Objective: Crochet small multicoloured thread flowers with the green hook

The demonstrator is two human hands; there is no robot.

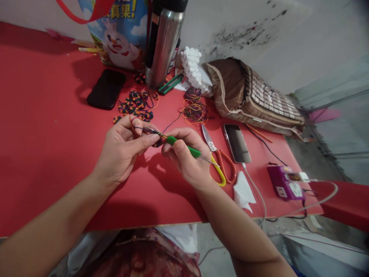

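Observation:
My right hand (187, 154) is closed around the green handle of a crochet hook (184, 147), its metal shaft pointing left toward my other hand. Pinched between the thumb and fingers of my left hand (123, 144) is a small dark multicoloured crochet piece (158, 143), partly hidden by the fingers. Yarn loops over my left fingers, and the hook's tip meets the work there. A thin dark strand (172, 123) runs from the hands back to a tangle of multicoloured yarn (195, 111). Behind my left hand lie several small dark and orange crocheted pieces (135, 104).
Scissors (220, 157) with red and yellow handles lie right of my right hand, beside a charging phone (237, 143). A black phone (106, 89), a steel flask (165, 44) and a printed bag (118, 34) stand or lie behind. A purple power block (284, 182) sits far right.

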